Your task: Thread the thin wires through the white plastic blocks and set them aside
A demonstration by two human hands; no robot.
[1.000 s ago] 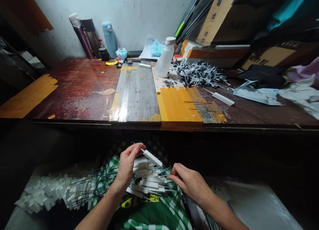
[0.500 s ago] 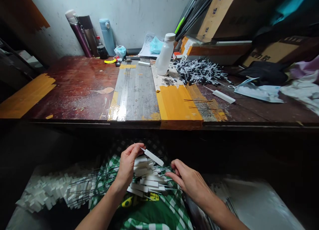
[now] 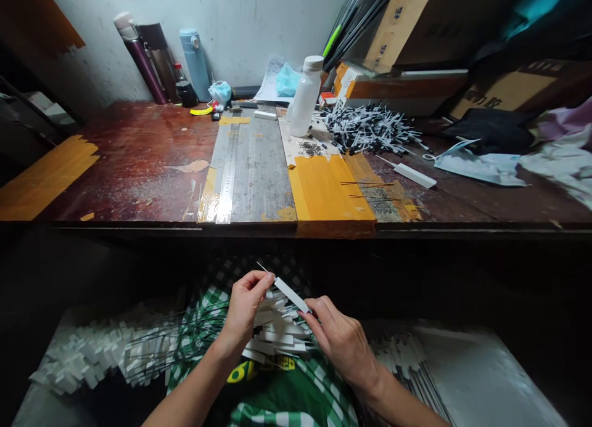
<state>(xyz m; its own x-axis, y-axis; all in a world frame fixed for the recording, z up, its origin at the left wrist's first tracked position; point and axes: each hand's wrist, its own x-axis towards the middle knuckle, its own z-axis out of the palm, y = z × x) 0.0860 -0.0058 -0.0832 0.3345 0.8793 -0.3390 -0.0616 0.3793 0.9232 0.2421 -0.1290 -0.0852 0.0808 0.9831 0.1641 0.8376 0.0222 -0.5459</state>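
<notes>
A slim white block (image 3: pixel 291 294) with a thin pin at its upper left end is held over the lap, slanting down to the right. My left hand (image 3: pixel 247 300) pinches it at the pin end, thumb against forefinger. At its lower right end, my right hand (image 3: pixel 340 331) has thumb and fingers closed on the block. Below both hands, several similar white blocks with thin dark wires (image 3: pixel 275 337) lie in a loose pile on the green checked cloth (image 3: pixel 296 393).
Ahead is the worktable (image 3: pixel 152 162) with a metal ruler (image 3: pixel 227 180), a white bottle (image 3: pixel 306 97) and a heap of small black-and-white parts (image 3: pixel 370 128). More white blocks (image 3: pixel 83 353) lie at the lower left. Cardboard boxes (image 3: pixel 402 20) stand at the back right.
My right hand has moved left and up and closed on the block's lower end. My left hand and the block have shifted slightly right. The view has tilted a little.
</notes>
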